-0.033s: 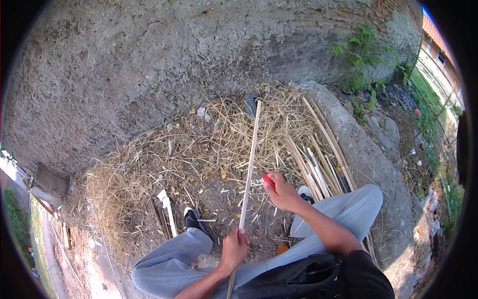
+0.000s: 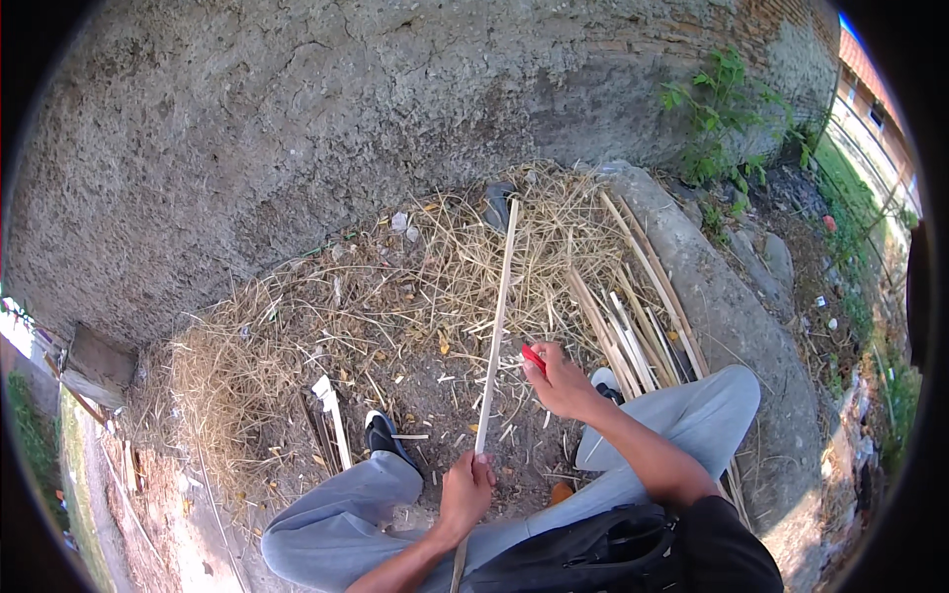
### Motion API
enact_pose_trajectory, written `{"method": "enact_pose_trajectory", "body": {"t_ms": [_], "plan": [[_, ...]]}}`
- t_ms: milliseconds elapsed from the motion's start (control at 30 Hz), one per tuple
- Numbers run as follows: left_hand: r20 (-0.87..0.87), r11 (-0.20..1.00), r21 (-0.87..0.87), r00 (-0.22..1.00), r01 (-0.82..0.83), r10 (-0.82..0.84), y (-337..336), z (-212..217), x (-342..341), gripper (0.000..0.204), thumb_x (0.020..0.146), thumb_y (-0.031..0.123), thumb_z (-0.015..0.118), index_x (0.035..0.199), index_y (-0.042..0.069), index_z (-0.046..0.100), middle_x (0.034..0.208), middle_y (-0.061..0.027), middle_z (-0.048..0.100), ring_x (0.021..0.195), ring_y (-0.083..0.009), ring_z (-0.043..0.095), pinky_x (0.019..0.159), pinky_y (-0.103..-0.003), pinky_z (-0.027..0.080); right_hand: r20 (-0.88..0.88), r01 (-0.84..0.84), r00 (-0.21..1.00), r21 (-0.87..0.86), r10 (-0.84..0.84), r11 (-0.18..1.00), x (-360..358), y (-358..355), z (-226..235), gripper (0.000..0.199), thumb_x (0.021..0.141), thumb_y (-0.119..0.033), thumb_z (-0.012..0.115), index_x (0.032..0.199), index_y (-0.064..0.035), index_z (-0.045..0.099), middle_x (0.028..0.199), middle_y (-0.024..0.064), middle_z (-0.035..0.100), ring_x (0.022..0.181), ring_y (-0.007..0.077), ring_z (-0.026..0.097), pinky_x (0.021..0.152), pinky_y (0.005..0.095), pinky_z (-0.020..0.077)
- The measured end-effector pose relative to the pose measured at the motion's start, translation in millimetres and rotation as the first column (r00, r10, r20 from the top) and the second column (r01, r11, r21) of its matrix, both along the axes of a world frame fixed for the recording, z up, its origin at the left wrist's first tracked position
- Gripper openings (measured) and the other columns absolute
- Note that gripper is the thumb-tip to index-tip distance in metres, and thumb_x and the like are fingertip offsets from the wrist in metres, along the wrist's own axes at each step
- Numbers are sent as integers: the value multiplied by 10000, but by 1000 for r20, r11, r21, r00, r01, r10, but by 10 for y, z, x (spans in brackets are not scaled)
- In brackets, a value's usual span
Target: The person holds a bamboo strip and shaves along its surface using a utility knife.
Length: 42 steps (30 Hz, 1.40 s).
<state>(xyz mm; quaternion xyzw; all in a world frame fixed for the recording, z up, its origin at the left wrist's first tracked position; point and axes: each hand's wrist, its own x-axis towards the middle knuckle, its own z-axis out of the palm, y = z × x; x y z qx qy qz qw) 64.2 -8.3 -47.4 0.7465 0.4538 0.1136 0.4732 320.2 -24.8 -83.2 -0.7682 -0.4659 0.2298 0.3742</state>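
A long, pale, narrow strip of wood or bamboo (image 2: 497, 326) stretches away from me between my legs, its far end near a dark grey stone at the wall. My left hand (image 2: 465, 496) is closed around its near part, and the strip's tail runs on below the fist toward my lap. To the right of the strip, my right hand (image 2: 563, 381) is closed on a small red tool (image 2: 534, 358). Only the tool's red end shows beyond the fingers; its exact kind is hidden. The tool is close to the strip but seems apart from it.
Several long strips (image 2: 633, 341) lie beside my right knee, along a stone ledge (image 2: 732, 296). Dry straw (image 2: 554, 227) and small shavings cover the ground. A rough wall (image 2: 376, 109) rises ahead. Near my left shoe (image 2: 386, 435) rests a pale-topped stick (image 2: 336, 420).
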Motion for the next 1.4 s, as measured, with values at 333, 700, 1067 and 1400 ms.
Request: {"method": "enact_pose_trajectory", "body": {"t_ms": [333,700,1067,1400], "plan": [[-29,998,57,999,-19,21,-40,76,-4,287,1077,193,445,1132,-24,623,719,-135,668,649,-289,694,624,-423,523,-34,-50,998,-7,50,999,-105,-17,261,376,1033,-337,563,1240,-26,523,793,181,693,745,376,694,709,478,527],[138,782,-615,963,-99,231,88,69,28,312,1115,281,395,1019,45,574,673,-22,545,472,-63,411,411,-255,334,269,-117,963,307,32,944,-102,-24,48,216,929,-286,698,982,-76,700,869,102,743,704,317,720,641,419,575],[222,481,-875,922,45,318,199,113,19,283,1123,301,383,1031,79,533,825,-57,568,486,-58,335,409,-228,304,193,-71,980,86,54,994,26,-56,316,269,963,-382,667,1048,-127,687,921,101,738,769,353,717,692,468,569],[232,511,-858,929,55,289,230,35,-11,311,1125,278,387,1162,43,588,906,-34,575,518,-76,385,475,-263,388,228,-236,945,-19,234,971,112,-104,356,306,956,-372,675,1180,-164,682,1071,109,740,918,350,715,789,447,566]]}}
